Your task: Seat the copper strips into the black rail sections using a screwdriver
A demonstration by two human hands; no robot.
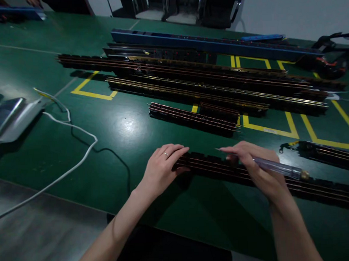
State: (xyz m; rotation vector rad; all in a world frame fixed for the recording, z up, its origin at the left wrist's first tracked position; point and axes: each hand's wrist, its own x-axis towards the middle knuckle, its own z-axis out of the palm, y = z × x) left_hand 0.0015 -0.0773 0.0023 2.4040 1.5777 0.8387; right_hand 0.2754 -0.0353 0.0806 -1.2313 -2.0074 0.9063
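My left hand (164,166), with a ring on one finger, is closed round the left end of a long dark rail strip (212,167) with copper-coloured bars. The strip lies on the table and runs off to the right. In my right hand (259,168) is a screwdriver (279,168) with a clear, purplish handle and a brass-coloured end. Its thin tip points left, just above the strip's far edge; I cannot tell whether it touches. My right fingers hide part of the shaft and the strip's middle.
Beyond my hands lie a short copper-barred strip (191,117), several longer strips (213,88) and a blue channel (171,40) on the green table (132,125). A white cable (84,151) crosses at left near a pale device (23,120). Another person's hand (33,2) shows far left.
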